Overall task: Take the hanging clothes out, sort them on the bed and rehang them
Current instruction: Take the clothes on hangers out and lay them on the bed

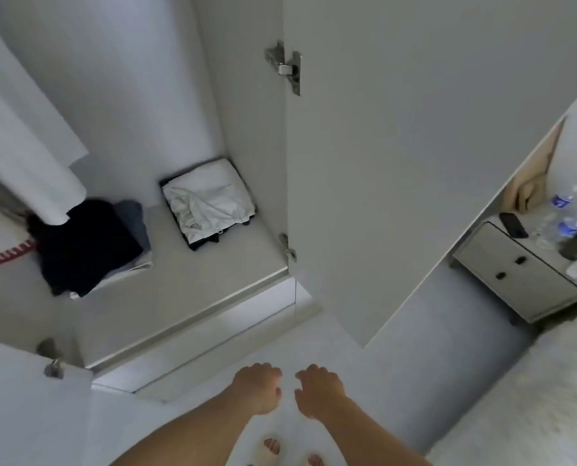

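Your left hand (258, 386) and right hand (317, 388) hang loosely curled, holding nothing, over the floor before the wardrobe (179, 290). A white garment (28, 129) hangs at its left side; reach up, lift it by the hanger. Mind the open door (398, 163); the bed (532, 398) waits on your right.

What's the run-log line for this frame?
left hand: empty, loosely curled | right hand: empty, loosely curled | white hanging garment: still in wardrobe | folded dark navy pile: on wardrobe floor
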